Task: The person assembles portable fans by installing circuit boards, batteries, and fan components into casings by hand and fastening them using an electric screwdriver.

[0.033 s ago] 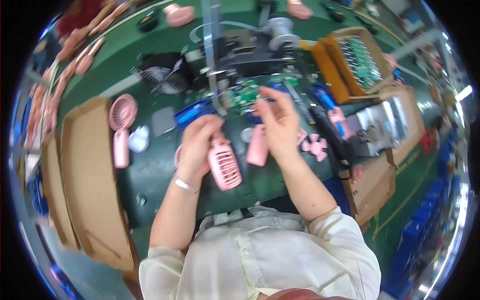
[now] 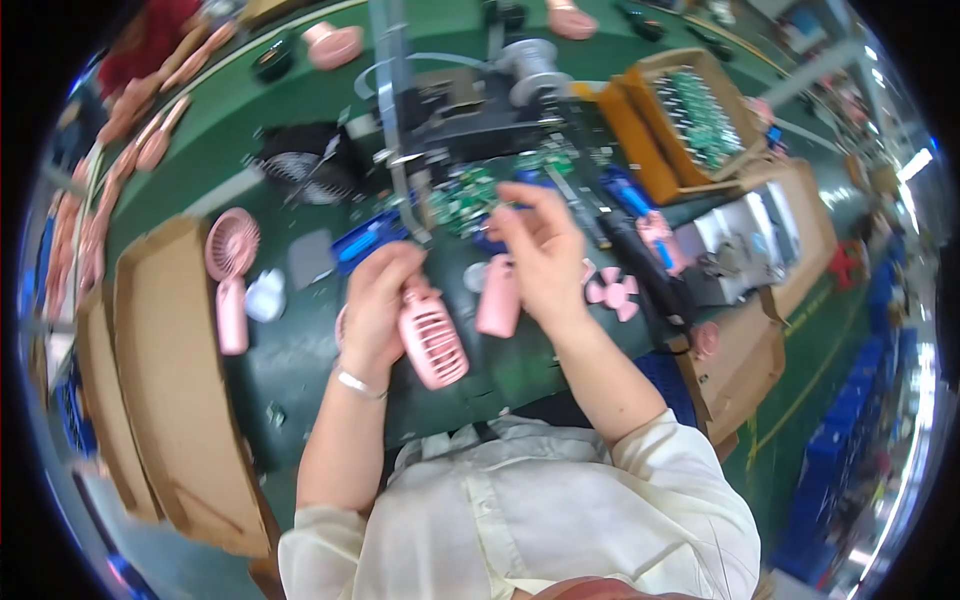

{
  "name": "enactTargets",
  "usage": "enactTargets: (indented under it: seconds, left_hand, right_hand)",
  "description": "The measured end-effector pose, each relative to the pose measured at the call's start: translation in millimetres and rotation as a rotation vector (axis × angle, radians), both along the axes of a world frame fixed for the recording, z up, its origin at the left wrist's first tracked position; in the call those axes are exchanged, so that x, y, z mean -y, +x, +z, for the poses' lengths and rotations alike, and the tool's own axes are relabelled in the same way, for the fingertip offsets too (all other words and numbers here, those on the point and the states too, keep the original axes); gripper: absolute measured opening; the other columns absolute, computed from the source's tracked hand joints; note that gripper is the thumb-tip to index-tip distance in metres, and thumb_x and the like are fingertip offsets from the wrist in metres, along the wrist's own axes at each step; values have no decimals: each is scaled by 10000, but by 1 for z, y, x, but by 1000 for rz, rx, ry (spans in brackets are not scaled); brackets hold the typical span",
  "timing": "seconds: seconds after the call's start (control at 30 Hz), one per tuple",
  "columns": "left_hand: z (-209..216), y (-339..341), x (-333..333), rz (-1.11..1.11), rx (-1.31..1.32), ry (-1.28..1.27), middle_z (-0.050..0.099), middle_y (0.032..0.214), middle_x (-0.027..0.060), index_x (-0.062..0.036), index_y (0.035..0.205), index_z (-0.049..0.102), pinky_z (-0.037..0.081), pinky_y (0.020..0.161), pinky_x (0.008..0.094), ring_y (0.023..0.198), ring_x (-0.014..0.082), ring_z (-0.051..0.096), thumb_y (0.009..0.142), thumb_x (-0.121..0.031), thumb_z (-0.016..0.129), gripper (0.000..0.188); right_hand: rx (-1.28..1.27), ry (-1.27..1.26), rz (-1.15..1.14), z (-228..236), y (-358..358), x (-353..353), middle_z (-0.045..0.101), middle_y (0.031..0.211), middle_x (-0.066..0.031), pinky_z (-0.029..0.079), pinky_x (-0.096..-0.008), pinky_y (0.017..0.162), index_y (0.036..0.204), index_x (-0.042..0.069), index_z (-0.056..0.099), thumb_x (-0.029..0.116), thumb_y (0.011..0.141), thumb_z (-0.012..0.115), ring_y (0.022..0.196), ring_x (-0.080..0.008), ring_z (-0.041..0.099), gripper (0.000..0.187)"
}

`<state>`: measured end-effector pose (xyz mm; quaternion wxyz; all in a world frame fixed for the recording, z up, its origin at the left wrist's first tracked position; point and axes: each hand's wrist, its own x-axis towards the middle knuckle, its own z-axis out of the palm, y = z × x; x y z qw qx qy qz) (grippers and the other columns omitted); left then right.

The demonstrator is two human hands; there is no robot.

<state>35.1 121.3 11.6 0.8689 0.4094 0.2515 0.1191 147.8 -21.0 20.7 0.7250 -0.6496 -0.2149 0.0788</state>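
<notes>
Left hand [image 2: 376, 303]: pinching pink slotted handle casing [image 2: 434, 345]
Right hand [image 2: 548, 260]: half-curled; cannot tell whether pinching anything
Pink fan blade [image 2: 613, 293]: on desk [image 2: 285, 365], right hand's four o'clock

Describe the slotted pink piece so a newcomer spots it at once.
Over the green table, find the person's left hand, the one with a silvery bracelet at its wrist. The slotted pink piece juts from its grip toward the white shirt. Its ladder of openings sets it apart from the smooth pink piece by the right hand.
</notes>
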Motion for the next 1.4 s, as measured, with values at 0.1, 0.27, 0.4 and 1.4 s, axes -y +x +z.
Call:
enactTargets:
  seconds: [0.1, 0.27, 0.4, 1.4]
  left_hand:
    - [-4, -1, -1, -6, 4, -6, 497, 609, -8, -34, 910, 584, 519, 581, 279, 536, 97, 521, 895, -88, 580, 57]
    - [-5, -2, 1, -19, 50, 7, 495, 614, -16, -40, 897, 585, 513, 590, 266, 534, 86, 517, 901, -84, 570, 47]
    - [0, 3, 6, -33, 40, 5, 496, 614, -19, -40, 899, 585, 514, 590, 268, 537, 85, 521, 900, -79, 561, 45]
    - [-6, 3, 1, -50, 5, -23, 594, 798, 16, -49, 901, 585, 530, 566, 230, 595, 77, 589, 891, -85, 600, 40]
  right_hand:
    - [-9, 21, 114, 28, 3, 21, 574, 911, -55, 503, -227, 627, 1004, -25, 620, -6, 862, 608, 726, -109, 620, 144]
    - [709, -606, -305, 74, 100, 81, 685, 803, -82, 523, -268, 644, 974, 31, 666, 76, 865, 599, 709, -128, 664, 136]
    - [811, -1240, -514, 83, 237, 165, 627, 1050, -219, 479, -430, 875, 1039, 74, 668, -23, 739, 543, 995, -363, 603, 339]
    - [-533, 108, 276, -3, 1, -14, 609, 949, -101, 551, -268, 740, 1039, -17, 540, -21, 847, 618, 853, -209, 675, 207]
